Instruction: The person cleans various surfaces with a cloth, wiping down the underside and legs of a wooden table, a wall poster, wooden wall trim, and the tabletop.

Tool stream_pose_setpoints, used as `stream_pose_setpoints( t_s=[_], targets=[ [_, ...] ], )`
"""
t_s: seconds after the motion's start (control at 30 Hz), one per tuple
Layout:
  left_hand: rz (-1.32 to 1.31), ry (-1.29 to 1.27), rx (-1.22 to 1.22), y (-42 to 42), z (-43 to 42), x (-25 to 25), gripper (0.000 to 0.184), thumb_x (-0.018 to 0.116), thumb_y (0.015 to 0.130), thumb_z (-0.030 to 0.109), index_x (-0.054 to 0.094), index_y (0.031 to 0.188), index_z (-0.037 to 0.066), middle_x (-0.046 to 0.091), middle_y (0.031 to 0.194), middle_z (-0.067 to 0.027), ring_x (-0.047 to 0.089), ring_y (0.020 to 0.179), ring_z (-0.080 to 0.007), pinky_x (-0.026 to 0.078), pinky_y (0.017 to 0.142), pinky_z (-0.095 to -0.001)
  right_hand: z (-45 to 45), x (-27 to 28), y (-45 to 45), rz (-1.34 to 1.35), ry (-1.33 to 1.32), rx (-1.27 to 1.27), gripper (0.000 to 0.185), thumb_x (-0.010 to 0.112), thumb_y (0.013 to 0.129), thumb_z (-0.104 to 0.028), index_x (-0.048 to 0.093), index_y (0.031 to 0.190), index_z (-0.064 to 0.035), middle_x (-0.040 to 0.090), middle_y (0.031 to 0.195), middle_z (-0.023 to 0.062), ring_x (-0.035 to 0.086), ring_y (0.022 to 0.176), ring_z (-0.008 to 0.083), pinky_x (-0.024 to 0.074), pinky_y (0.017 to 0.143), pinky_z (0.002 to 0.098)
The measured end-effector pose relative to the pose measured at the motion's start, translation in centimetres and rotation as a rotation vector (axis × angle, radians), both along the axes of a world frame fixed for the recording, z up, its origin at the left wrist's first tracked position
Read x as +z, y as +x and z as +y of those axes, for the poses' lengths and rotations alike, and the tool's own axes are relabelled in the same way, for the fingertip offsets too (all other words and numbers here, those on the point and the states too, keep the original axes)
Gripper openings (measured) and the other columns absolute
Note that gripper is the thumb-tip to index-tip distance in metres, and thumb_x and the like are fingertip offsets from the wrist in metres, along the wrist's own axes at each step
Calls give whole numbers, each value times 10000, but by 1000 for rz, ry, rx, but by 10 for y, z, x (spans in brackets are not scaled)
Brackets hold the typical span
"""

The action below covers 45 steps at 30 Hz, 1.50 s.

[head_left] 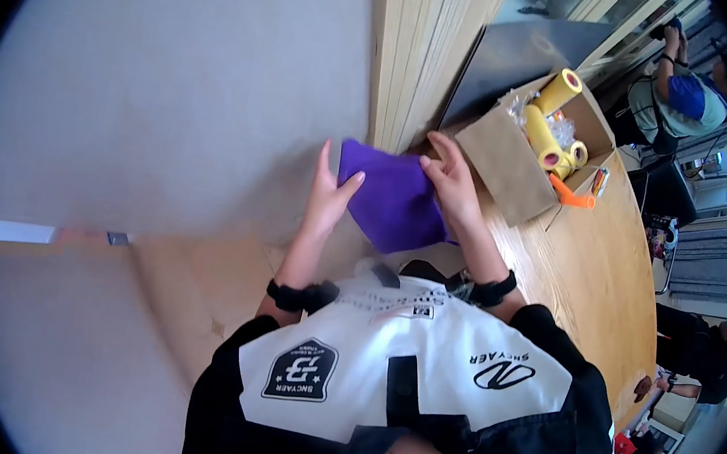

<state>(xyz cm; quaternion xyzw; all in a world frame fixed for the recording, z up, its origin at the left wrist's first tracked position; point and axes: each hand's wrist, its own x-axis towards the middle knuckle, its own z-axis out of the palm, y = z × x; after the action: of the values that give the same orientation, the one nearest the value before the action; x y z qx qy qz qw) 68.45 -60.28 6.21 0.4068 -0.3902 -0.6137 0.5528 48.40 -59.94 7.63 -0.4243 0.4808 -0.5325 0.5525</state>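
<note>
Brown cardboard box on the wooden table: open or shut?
Open. The box has its top uncovered; yellow rolls and clear plastic show inside.

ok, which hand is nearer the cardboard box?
Right. The right hand is close beside the cardboard box, at the box-side edge of the purple cloth; the left hand is at the cloth's opposite edge, farther away.

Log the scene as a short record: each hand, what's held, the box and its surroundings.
left hand: holds the cloth, thumb in front
right hand: holds its opposite side
cloth state: purple, spread between both hands
box: open, on the table
box contents: yellow rolls, clear plastic
beside box: orange item
</note>
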Motion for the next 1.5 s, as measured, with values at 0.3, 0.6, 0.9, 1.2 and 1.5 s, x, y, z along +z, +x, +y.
stream_pose_setpoints(
  t_s=[0.3,0.6,0.9,1.2,1.5],
  targets=[
    [77,-261,22,-35,-33,53,405,606,826,-23,474,1209,-23,562,1117,-123,556,999,-151,452,869,-277,-19,29,-7,341,-415,-103,377,607,773,81,578,1143,17,599,906,62,581,919,185,446,844,261],
    [-829,-1029,324,-87,-98,86,299,541,770,-142,661,1001,7,644,915,-176,647,817,-265,504,722,-308,-118,75,-63,431,-368,-314,184,571,826,-2,638,997,4,618,705,83,587,620,112,456,565,242],
    [-1392,-1113,840,-110,-146,151,493,644,766,166,533,1216,-4,495,1234,-207,418,1192,-390,121,1049,-596,-186,143,-33,126,-1181,-106,433,633,767,-82,537,1187,-36,579,1097,144,579,950,274,444,835,366],
    [-1877,-988,736,-68,-139,70,535,538,805,385,512,1269,120,435,1320,-209,353,1269,-381,-111,984,-673,-191,41,6,551,-1228,-115,509,634,686,-179,564,1190,-171,602,1091,118,561,1024,310,372,895,446],
    [-1772,-928,973,-79,-150,179,501,525,840,367,534,1255,87,463,1285,-216,402,1227,-367,-84,1014,-644,-197,186,9,558,-1415,-373,614,606,646,-154,542,1256,-142,619,973,54,554,845,221,247,962,476]
  ],
)
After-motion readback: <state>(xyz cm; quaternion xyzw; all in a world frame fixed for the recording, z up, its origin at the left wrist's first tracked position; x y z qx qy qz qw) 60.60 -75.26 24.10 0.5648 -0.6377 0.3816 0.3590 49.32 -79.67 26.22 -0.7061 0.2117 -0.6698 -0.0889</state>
